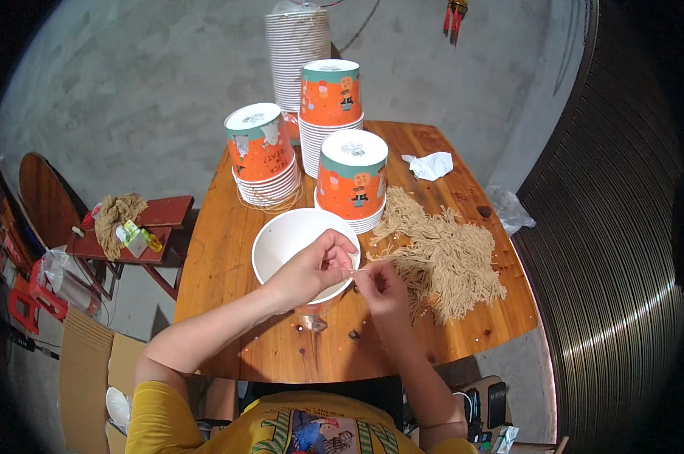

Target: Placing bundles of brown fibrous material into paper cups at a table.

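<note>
1. Left tub stack (260, 151) is standing on the tabletop (221, 299), loose twine (280, 208) looping about its base; snagging could be toppling it
2. Open white tub (276, 246) is sitting nearest the body; a knock could be tipping it
3. Left hand (317, 266) and right hand (383, 290) are pinching a thin strand (359, 270) near that rim; slack fingertips could be dropping it
4. Tan string heap (451, 261) is lying at right; tugging could be tangling it

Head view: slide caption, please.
Left hand and right hand meet at an open bucket, tan strands on the wooden table.
</note>
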Demonstrator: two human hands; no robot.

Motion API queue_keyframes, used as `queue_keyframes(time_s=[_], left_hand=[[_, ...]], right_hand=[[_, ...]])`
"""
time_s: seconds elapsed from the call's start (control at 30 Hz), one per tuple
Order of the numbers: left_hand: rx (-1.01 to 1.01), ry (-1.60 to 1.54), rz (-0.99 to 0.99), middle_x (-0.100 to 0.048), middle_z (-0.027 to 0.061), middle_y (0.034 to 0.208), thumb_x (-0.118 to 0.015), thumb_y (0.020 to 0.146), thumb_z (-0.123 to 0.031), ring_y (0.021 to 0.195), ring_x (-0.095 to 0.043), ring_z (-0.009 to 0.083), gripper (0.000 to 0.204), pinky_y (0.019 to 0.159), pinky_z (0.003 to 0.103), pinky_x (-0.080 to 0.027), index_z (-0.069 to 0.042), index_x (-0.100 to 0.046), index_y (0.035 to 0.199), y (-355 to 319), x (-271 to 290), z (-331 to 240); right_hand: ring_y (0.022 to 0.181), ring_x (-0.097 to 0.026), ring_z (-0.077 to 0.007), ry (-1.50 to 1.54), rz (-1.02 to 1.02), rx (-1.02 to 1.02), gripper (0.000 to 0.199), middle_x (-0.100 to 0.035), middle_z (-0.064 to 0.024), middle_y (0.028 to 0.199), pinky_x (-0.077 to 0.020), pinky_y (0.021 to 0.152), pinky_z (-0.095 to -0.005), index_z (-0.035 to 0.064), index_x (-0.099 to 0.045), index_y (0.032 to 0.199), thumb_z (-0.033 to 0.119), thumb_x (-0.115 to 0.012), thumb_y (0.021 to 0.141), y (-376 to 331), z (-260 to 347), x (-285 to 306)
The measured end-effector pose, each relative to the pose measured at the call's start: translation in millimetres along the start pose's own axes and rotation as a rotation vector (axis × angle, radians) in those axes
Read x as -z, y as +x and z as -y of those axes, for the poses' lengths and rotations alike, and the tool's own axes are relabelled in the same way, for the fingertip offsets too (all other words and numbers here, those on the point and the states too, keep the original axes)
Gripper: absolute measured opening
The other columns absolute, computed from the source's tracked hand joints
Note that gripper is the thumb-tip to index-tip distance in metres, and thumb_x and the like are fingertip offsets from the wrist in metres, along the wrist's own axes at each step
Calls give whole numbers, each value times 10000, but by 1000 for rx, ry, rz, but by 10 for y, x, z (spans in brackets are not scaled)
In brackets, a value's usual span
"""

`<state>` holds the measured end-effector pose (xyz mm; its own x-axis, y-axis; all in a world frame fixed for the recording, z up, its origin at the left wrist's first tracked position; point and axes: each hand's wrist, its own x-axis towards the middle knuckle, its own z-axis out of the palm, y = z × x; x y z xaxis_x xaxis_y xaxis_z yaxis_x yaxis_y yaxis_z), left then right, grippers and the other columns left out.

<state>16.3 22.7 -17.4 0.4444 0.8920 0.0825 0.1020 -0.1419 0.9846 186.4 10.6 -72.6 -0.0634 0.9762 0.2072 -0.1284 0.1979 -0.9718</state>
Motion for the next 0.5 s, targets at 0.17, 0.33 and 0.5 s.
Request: queue_keyframes(time_s=[0.17,0.33,0.5], left_hand=[[62,11,-14,-520,-17,885,-601,930,-69,842,-494,55,260,771,189,-420,-50,-443,1136,12,0,6],[40,61,-12,-525,-8,885,-596,932,-65,838,-499,60,291,763,199,-424,-56,-417,1161,-21,44,26],[80,86,3,-528,-6,888,-595,931,-55,842,-509,60,288,758,202,-429,-57,-413,1155,-11,2,-27]], right_hand=[[634,-505,-130,-371,-98,325,96,-497,-22,783,-427,564,-259,68,-582,889,63,-667,842,5,-27,-10],[628,-541,-214,-879,-36,663,174,-500,-68,766,-471,568,-324,86,-605,940,72,-705,797,-8,192,40],[635,-515,-146,-477,107,333,108,-468,-32,717,-432,581,-276,66,-597,923,21,-623,829,38,261,69]])
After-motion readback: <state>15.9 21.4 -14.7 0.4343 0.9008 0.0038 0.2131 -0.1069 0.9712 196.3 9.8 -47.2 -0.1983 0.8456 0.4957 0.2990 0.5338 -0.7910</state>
